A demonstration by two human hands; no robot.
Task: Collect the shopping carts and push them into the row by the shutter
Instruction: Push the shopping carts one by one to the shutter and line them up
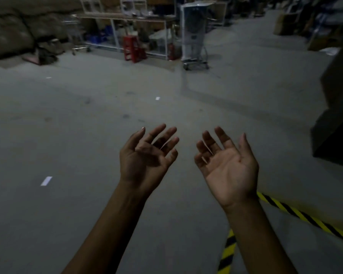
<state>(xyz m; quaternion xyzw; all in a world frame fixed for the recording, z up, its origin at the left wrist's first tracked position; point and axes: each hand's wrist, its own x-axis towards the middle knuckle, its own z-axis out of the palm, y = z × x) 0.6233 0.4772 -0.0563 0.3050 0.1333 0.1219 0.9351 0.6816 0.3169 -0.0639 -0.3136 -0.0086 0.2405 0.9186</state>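
Observation:
My left hand [148, 155] and my right hand [227, 165] are held out in front of me over the grey concrete floor, palms turned up and fingers spread, with nothing in either. Far ahead a metal shopping cart [195, 62] stands on its wheels with a tall wrapped white box [193, 30] in it. Another cart [76, 34] shows dimly at the far left beside the shelving. Both carts are well out of reach of my hands. No shutter is in view.
Long metal shelving [127, 22] with clutter runs along the back, a red crate stack [132, 48] in front of it. Brown sacks [10, 30] pile at far left. A dark block [337, 123] stands at right. Yellow-black striped tape [305, 218] crosses the floor near my right arm.

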